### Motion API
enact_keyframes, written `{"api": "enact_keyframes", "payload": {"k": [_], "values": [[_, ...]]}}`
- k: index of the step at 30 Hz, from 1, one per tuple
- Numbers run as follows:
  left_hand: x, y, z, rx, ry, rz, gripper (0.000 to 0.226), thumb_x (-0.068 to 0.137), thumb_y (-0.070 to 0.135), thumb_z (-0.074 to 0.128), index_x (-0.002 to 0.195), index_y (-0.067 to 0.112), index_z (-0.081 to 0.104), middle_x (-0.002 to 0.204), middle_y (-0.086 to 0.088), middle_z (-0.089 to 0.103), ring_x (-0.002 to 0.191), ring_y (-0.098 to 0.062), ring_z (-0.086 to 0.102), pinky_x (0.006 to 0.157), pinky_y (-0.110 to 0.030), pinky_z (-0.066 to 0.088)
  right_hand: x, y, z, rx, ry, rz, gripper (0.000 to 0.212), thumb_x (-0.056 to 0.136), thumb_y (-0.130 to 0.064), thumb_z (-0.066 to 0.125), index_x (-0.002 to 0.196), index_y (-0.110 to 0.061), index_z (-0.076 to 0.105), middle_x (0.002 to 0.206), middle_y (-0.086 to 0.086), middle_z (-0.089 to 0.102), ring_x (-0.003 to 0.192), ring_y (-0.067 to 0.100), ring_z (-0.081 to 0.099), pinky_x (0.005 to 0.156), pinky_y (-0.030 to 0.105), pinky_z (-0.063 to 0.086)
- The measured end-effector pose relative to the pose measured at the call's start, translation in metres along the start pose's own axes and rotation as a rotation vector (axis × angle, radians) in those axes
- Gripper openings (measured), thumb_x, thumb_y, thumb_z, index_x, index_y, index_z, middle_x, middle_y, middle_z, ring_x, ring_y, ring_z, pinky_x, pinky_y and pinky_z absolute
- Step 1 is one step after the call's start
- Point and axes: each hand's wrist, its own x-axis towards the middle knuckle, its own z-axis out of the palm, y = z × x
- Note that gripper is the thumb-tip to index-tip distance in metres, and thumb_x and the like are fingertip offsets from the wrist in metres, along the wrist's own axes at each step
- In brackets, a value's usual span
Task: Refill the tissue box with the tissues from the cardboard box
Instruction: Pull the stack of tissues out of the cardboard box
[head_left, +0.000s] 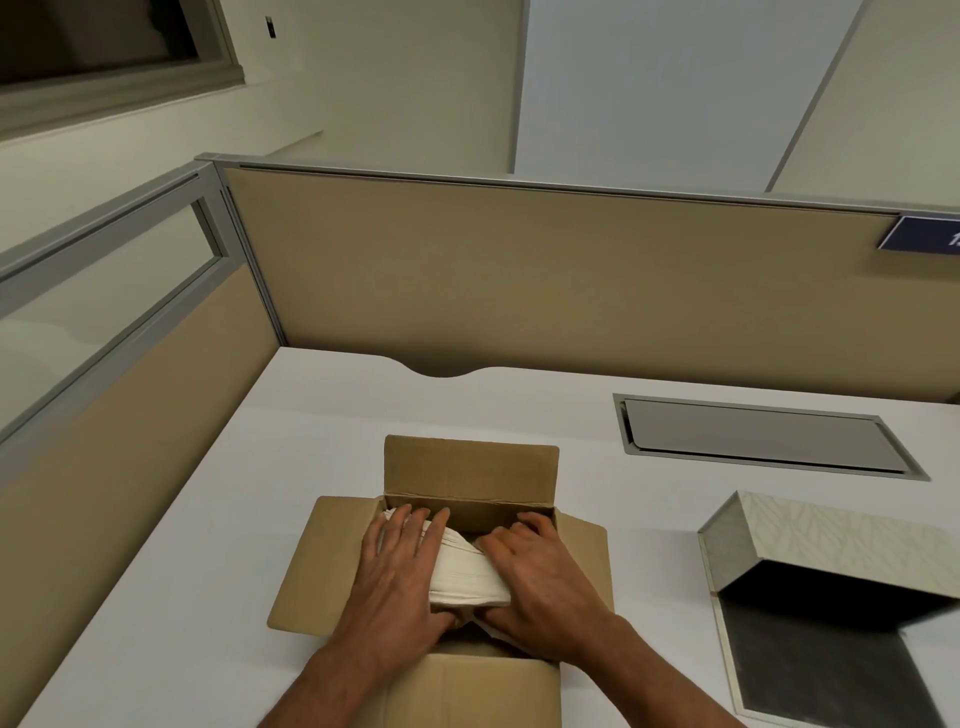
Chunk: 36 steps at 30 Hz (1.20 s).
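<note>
A brown cardboard box (470, 470) stands open on the white desk, all flaps folded out. Inside it lies a stack of white tissues (462, 574). My left hand (397, 571) lies over the stack's left side, fingers spread toward the far end. My right hand (537, 577) grips the stack's right side, fingers curled down into the box. Both hands hold the stack, partly raised at the box's opening. To the right sits the tissue box (831, 545), patterned silver-grey, its hinged lid standing open and its dark inside showing.
A grey metal cable hatch (753, 436) is set flush in the desk (260, 519) behind the tissue box. Tan partition walls (519, 280) close off the desk at the back and left. A blue sign (924, 234) hangs at the partition's right end.
</note>
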Motion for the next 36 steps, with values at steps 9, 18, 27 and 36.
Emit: {"api": "enact_keyframes", "payload": {"k": [9,18,27,36], "values": [[0.016,-0.018,0.001,0.141,-0.005,0.027,0.087,0.045,0.046,0.083,0.121,0.021,0.052,0.117,-0.005,0.059,0.114,-0.026,0.052,0.109,-0.044,0.038,-0.001,0.003,0.007,-0.017,0.096,0.066,0.065,0.079,-0.06,0.062,0.133,-0.029,0.044,0.127,-0.001,0.063,0.115,0.02,0.056,0.112,0.043,0.035],[0.016,-0.024,0.003,0.028,0.037,0.044,0.061,0.064,0.029,0.068,0.12,0.026,0.045,0.117,0.002,0.053,0.12,-0.02,0.046,0.121,-0.039,0.02,-0.005,0.002,0.005,-0.063,0.077,0.13,0.071,0.079,-0.052,0.062,0.139,-0.024,0.038,0.134,0.001,0.051,0.122,0.021,0.045,0.115,0.04,0.031],[0.006,-0.025,-0.007,-0.172,0.101,0.057,0.062,0.071,0.032,0.066,0.127,0.031,0.041,0.124,0.006,0.045,0.131,-0.021,0.034,0.116,-0.041,0.033,-0.016,0.0,0.001,-0.017,0.062,0.216,0.072,0.08,-0.04,0.067,0.142,-0.021,0.035,0.145,0.006,0.043,0.136,0.026,0.037,0.119,0.036,0.025],[-0.005,-0.02,-0.024,-0.29,0.227,0.035,0.067,0.069,0.031,0.072,0.129,0.03,0.043,0.131,0.01,0.046,0.124,-0.01,0.04,0.106,-0.029,0.042,-0.024,0.009,-0.022,0.464,0.151,0.245,0.071,0.078,-0.032,0.069,0.135,-0.037,0.028,0.13,-0.019,0.039,0.115,0.005,0.044,0.092,0.011,0.043]]}}
